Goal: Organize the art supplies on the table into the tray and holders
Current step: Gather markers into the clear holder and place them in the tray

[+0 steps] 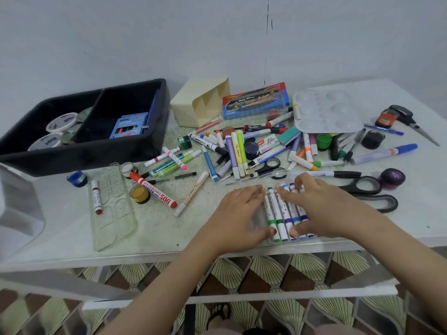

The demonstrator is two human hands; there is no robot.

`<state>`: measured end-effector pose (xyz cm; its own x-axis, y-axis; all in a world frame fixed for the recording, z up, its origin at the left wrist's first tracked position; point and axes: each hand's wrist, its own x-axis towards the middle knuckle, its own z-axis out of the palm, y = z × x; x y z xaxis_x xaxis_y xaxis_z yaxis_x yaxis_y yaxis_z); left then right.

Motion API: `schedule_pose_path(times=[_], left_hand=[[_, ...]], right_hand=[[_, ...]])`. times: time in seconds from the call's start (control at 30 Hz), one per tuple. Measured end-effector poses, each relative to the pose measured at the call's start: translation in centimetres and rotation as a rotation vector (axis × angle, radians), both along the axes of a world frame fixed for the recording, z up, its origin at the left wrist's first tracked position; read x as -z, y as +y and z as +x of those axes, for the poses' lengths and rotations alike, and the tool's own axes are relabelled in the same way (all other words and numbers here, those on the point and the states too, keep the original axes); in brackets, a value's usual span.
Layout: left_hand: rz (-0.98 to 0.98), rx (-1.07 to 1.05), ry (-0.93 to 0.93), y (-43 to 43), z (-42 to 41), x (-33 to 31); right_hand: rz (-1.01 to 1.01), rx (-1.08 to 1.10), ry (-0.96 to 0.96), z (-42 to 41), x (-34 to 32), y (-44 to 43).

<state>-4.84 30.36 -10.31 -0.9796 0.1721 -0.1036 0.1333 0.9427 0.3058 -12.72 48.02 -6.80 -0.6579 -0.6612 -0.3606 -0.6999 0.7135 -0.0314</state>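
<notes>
A row of several white markers (280, 213) with green, purple and blue caps lies side by side in a clear plastic case near the table's front edge. My left hand (238, 217) and my right hand (321, 207) frame the row from each side, fingers bent over the far ends and thumbs at the near ends. A black tray (79, 151) at the back left holds two round tubs and a blue marker pack. A cream holder (200, 102) lies tipped over behind a heap of loose markers and pens (239, 146).
A clear case lid (113, 209) lies at the left, a red whiteboard marker (153, 189) and a yellow paint pot (139, 194) beside it. Black scissors (370, 189) lie right of my right hand. A clear palette (326, 112) sits at the back right.
</notes>
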Motion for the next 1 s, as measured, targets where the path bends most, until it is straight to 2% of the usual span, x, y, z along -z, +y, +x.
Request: schedule_pose_path(times=[0.17, 0.27, 0.37, 0.5, 0.63, 0.83, 1.0], left_hand=[[0.137, -0.054, 0.048, -0.7, 0.7, 0.4], [0.174, -0.194, 0.158, -2.7, 0.8, -0.2], [0.099, -0.376, 0.279, -6.8, 0.6, -0.8], [-0.14, -0.549, 0.445, -12.9, 0.1, -1.2], [-0.267, -0.688, 0.374, -17.0, -0.6, -1.9], [-0.439, -0.658, 0.277, -19.6, -2.5, -1.7], [-0.394, -0.661, 0.254, -20.3, -3.2, -1.1]], right_hand=[[-0.004, 0.01, -0.067, -0.4, -0.7, 0.0], [-0.052, 0.042, -0.114, -1.3, -1.9, -1.2], [-0.143, 0.047, -0.051, -2.3, -2.8, -3.8], [-0.271, 0.023, -0.001, -3.5, -2.5, -8.8], [-0.411, -0.01, 0.005, -4.1, -1.2, -14.3], [-0.543, 0.001, 0.079, -3.4, 1.2, -21.6], [-0.632, 0.066, 0.091, -4.3, 2.2, -22.6]])
